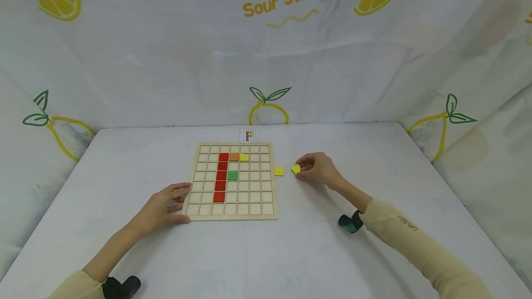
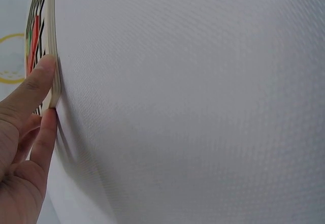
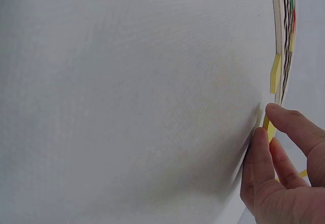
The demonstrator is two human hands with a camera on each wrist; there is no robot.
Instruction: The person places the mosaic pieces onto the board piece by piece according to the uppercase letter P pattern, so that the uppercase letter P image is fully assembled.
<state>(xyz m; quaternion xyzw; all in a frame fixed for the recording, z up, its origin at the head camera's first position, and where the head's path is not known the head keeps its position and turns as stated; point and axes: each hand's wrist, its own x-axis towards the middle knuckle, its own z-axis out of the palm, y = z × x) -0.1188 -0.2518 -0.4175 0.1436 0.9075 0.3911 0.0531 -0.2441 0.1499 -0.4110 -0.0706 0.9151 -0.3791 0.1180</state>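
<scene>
A wooden grid board (image 1: 249, 197) lies flat, holding a column of red tiles (image 1: 220, 184), an orange tile (image 1: 234, 157), a green tile (image 1: 232, 175) and a yellow piece with a slanted side (image 1: 243, 157). My left hand (image 1: 166, 204) rests against the board's left edge, thumb by the near corner; the left wrist view has its fingertips (image 2: 46, 64) at the wooden rim. To the right of the board, my right hand (image 1: 320, 170) pinches a small yellow tile (image 1: 296, 169) between thumb and fingers. The right wrist view shows this tile partly covered by the fingers.
Between the board and my right hand lies a yellow square tile (image 1: 279, 171), close to the board's right edge. Behind the board is a small printed pattern card (image 1: 249, 136). A white cloth covers the table (image 1: 353, 146), and a lemon-print curtain (image 1: 187, 59) hangs behind.
</scene>
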